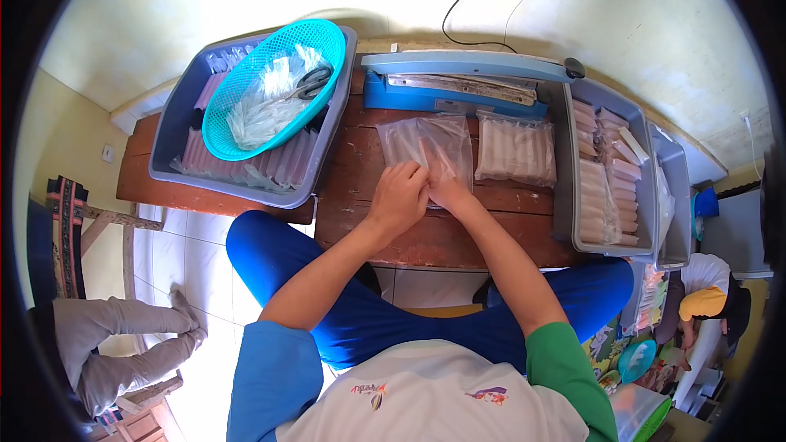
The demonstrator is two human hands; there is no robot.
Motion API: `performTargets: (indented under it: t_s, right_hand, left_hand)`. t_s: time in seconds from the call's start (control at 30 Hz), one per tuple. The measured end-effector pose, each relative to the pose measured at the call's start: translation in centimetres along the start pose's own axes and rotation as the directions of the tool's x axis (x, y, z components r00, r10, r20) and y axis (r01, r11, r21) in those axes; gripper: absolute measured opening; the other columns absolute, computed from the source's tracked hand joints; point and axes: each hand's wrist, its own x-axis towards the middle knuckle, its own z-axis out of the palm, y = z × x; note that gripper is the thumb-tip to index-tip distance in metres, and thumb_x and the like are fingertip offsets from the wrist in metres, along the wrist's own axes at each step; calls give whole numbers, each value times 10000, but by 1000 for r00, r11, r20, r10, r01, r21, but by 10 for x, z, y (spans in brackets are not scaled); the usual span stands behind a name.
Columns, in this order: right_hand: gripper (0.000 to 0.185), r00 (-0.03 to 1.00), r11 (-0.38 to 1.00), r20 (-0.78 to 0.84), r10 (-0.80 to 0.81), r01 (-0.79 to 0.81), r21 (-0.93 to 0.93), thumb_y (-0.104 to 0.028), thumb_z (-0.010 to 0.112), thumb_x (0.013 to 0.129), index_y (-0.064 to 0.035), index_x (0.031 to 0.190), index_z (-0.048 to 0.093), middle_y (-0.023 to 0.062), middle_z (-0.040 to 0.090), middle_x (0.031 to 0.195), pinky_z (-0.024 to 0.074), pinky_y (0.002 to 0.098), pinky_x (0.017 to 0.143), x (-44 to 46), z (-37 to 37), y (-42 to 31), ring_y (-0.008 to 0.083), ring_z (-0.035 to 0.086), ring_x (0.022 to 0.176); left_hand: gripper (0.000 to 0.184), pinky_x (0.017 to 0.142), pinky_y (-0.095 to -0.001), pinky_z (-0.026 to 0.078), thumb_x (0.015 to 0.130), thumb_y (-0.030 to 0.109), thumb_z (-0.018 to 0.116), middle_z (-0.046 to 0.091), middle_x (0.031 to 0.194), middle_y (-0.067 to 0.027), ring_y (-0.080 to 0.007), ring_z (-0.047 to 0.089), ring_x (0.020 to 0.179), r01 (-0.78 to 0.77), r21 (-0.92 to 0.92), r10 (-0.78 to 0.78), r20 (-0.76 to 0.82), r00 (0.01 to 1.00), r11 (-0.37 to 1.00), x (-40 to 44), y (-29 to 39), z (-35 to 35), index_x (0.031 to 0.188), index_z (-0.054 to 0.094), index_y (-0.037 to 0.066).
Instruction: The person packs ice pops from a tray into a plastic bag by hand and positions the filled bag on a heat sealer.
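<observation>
A clear plastic bag [395, 137] lies on the brown wooden table in front of me, with pale, stick-like contents showing faintly through it. My left hand [401, 193] is closed at the bag's near edge, its fingers curled. Touching it, my right hand [447, 186] grips the same edge, and part of its fingers is hidden by the plastic and by the left hand. Just right of the bag sits a filled clear pack [516, 149] of pale pinkish sticks in a row.
Behind the bag stands a blue sealer [458, 96] with a long arm. At left, a turquoise basket [214, 124] with plastic bags and scissors [313, 82] rests on a grey tub [168, 147]. Another grey tub [563, 172] holds packs at right. Other people are at both sides.
</observation>
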Motion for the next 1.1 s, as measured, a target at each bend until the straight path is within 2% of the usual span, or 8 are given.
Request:
performTargets:
  t_s: [0.03, 0.27, 0.37, 0.43, 0.53, 0.63, 0.83, 1.1]
  right_hand:
    - [915, 989, 997, -124, -81, 81, -8, -180, 685, 782, -174, 1553, 192, 262, 380, 1466, 496, 504, 904, -1, 4, 3, 447, 578, 1120]
    - [848, 987, 997, -149, -63, 68, 29, -161, 680, 802, -145, 1532, 249, 267, 448, 1377, 515, 498, 830, -19, -22, -22, 446, 599, 1047]
    - [676, 982, 999, -184, -33, 39, 31, -131, 659, 824, -116, 1446, 394, 241, 524, 1270, 520, 491, 806, -37, -32, -32, 437, 609, 992]
    - [421, 998, 998, 69, 8, -13, 64, -123, 645, 844, -80, 1254, 559, 193, 600, 1150, 525, 477, 783, -58, -55, -38, 408, 620, 951]
    - [209, 987, 979, -72, -144, 153, 137, -130, 635, 862, -62, 1059, 639, 145, 648, 1014, 528, 469, 742, -85, -79, -35, 371, 637, 876]
    - [116, 994, 992, -46, -97, 100, 78, -141, 646, 864, -64, 946, 674, 131, 665, 911, 532, 450, 691, -103, -118, -33, 348, 650, 791]
    - [92, 929, 982, -365, -59, 120, 145, -140, 673, 854, -50, 859, 689, 122, 669, 808, 520, 392, 621, -120, -186, -5, 326, 641, 688]
    - [111, 833, 979, -535, 141, -36, 202, -121, 688, 841, -10, 849, 691, 137, 659, 745, 482, 350, 574, -134, -252, 48, 273, 628, 618]
  left_hand:
    - [142, 746, -412, 417, 764, 49, 665, 576, 883, -97, -298, 576, 872, 1, -3, -1, 3, 1000, 1000, 0, 1, 0, 891, 604, 68]
    - [165, 737, -417, 413, 751, 30, 646, 562, 868, -105, -302, 571, 864, -6, 3, 6, -6, 1000, 1000, -1, 4, 1, 902, 588, 65]
    - [149, 730, -418, 411, 748, 19, 632, 551, 841, -102, -306, 567, 859, -24, 7, 24, -5, 1000, 1000, -1, 5, -1, 882, 583, 62]
    - [140, 723, -415, 414, 751, 17, 634, 558, 821, -100, -303, 570, 840, -43, -16, 43, -3, 999, 999, 0, 9, -2, 875, 587, 62]
    - [118, 713, -405, 420, 764, 23, 647, 571, 778, -93, -291, 574, 791, -39, -99, 40, 6, 999, 994, 2, 19, -3, 864, 596, 59]
    - [116, 711, -388, 433, 782, 43, 678, 591, 754, -87, -272, 583, 748, -17, -190, 26, 41, 999, 982, 17, 37, -7, 876, 610, 55]
    - [164, 714, -355, 473, 788, 74, 727, 631, 794, -100, -252, 621, 764, -23, -333, 65, 115, 991, 943, 55, 81, 13, 919, 638, 32]
    - [167, 742, -350, 504, 802, 67, 723, 656, 843, -132, -258, 650, 807, -22, -485, 134, 196, 971, 874, 108, 145, 65, 932, 644, 0]
